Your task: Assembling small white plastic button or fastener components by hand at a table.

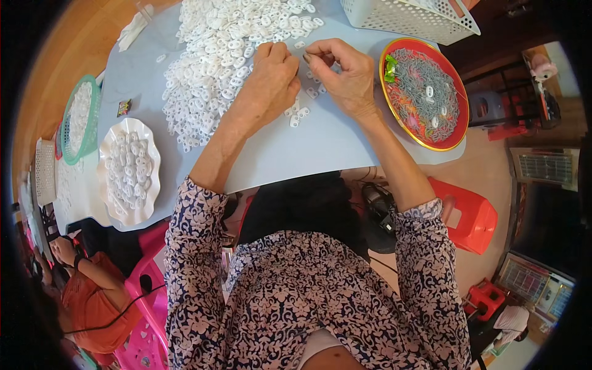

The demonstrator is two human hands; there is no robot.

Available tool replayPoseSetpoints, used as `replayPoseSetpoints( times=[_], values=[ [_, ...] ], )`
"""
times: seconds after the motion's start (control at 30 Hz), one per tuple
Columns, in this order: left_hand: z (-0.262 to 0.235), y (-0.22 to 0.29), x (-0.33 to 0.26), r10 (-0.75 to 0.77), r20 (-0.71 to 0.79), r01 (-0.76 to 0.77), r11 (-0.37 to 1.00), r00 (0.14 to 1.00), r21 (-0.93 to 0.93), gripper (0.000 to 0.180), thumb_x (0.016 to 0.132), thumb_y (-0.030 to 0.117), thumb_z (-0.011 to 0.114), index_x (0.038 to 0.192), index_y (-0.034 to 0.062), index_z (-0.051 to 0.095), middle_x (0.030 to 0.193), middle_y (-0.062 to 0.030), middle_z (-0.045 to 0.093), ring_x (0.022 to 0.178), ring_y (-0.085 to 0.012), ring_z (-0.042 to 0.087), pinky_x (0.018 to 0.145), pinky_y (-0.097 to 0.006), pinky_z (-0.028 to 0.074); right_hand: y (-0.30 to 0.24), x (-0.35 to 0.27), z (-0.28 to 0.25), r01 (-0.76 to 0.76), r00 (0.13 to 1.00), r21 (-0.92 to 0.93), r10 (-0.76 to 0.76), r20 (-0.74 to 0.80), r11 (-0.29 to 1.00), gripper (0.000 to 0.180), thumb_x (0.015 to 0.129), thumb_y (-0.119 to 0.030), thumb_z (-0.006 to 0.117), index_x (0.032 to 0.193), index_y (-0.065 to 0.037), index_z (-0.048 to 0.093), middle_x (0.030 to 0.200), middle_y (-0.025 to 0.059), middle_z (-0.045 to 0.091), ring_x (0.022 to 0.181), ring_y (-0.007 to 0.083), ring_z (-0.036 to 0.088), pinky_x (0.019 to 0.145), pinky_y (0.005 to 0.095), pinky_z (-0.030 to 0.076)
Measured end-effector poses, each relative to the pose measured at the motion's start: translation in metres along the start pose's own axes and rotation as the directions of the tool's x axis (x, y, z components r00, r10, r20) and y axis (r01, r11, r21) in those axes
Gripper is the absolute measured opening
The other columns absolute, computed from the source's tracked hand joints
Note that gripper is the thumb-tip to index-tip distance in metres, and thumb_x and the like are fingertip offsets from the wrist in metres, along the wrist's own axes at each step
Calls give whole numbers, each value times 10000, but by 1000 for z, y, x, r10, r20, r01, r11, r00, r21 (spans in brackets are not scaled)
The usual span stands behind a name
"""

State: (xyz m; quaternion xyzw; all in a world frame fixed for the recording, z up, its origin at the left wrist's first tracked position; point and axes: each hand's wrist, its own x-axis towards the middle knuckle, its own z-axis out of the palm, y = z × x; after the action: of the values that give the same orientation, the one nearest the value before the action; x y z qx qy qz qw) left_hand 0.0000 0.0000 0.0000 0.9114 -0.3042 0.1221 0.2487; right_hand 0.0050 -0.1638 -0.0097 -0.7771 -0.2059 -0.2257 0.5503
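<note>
My left hand (271, 77) and my right hand (342, 71) meet over the pale blue table (290, 148), fingertips pinched together on a small white plastic piece (303, 55). A large heap of small white plastic rings (222, 49) lies just beyond and to the left of my left hand. A few loose rings (296, 114) lie under my wrists. Right of my right hand sits a red round tray (425, 92) with thin grey strips and several white rings on it.
A white scalloped plate (129, 169) of rings and a green basket (80, 117) sit at the left. A white perforated basket (410, 15) stands at the far right. A red stool (472, 216) is by my right. Another person in orange (92, 296) sits lower left.
</note>
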Motion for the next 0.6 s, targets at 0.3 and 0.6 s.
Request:
replayPoseSetpoints(
  times=[0.3, 0.6],
  values=[
    [0, -3, 1, 51, -97, -50, 999, 994, 8, 90, 742, 28, 583, 810, -31, 592, 928, -158, 533, 974, -319, 470, 864, -370, 422, 0, 1, 0, 28, 1000, 5, -28, 9, 1000, 118, 788, -9, 662, 903, 5, 644, 738, 12, 641, 633, 55, 556, 594, 205, 472],
    [-18, -15, -4, 36, -3, -36, 997, 999, -73, 73, 759, 60, 601, 822, 29, 621, 866, -130, 540, 967, -306, 477, 827, -364, 445, 0, 2, -1, -20, 1000, 57, 19, 21, 998, 138, 735, -11, 656, 873, -22, 648, 777, 46, 665, 656, 111, 612, 627, 236, 507]
  ],
)
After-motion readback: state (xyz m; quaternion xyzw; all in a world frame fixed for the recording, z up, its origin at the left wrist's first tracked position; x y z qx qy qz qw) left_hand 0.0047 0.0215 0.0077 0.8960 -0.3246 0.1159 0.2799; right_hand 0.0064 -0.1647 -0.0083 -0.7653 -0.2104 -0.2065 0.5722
